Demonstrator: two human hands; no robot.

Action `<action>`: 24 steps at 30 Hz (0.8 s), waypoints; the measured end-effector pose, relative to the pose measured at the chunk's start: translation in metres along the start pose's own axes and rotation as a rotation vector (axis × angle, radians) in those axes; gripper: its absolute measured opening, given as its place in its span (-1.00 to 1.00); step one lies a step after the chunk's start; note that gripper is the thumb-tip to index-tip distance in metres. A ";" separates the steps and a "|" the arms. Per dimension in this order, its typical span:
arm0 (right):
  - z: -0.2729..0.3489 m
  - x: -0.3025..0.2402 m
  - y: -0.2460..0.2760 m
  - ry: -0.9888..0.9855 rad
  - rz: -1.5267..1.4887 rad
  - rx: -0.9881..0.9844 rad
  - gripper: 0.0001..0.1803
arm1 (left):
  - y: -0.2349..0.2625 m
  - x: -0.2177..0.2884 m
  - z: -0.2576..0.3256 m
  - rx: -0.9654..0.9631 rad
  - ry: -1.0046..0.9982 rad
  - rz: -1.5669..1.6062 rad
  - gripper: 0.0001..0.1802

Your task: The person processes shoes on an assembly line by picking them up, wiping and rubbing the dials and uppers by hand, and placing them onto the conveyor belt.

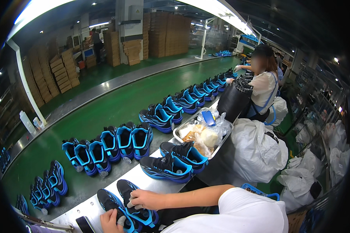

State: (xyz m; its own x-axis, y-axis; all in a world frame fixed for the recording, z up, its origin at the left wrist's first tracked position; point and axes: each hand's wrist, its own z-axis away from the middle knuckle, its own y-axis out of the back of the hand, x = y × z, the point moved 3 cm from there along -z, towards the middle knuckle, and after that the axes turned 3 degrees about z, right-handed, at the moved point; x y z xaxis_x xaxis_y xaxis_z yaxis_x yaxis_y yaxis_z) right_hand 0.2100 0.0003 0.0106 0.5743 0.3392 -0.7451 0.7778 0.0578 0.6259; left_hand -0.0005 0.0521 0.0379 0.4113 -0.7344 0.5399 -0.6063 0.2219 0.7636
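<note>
Pale worktop [81, 209], near edge: two black-blue shoes [111, 201]; left hand [111, 222], cut off, half-curled against one; right hand [144, 199], fingers bent, at the other; grips partly hidden, unclear.

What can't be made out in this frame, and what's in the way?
All in the head view:
- Left hand: wrist cut off by the lower edge.
- Shoe under the right hand: part of its upper is covered by that hand.
- Large white sack: contents hidden by its own sheeting.
- Distant person in dark clothing: too small and dim to see what the hands do.
</note>
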 end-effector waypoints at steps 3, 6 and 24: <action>0.001 0.003 0.006 -0.014 -0.084 -0.034 -0.57 | 0.000 -0.006 -0.001 -0.079 0.009 0.025 -0.67; 0.002 0.005 0.014 -0.034 -0.222 -0.118 -0.54 | 0.002 -0.007 0.001 -0.181 -0.092 0.027 -0.52; 0.003 0.005 0.012 -0.103 0.223 0.103 -0.69 | -0.020 -0.006 -0.021 -0.089 0.131 0.109 -0.83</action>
State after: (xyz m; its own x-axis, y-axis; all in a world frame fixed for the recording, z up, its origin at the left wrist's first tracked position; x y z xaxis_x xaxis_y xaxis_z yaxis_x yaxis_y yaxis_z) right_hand 0.2226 0.0003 0.0136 0.7534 0.2349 -0.6142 0.6479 -0.1053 0.7544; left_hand 0.0237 0.0660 0.0264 0.4351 -0.6142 0.6583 -0.5919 0.3558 0.7232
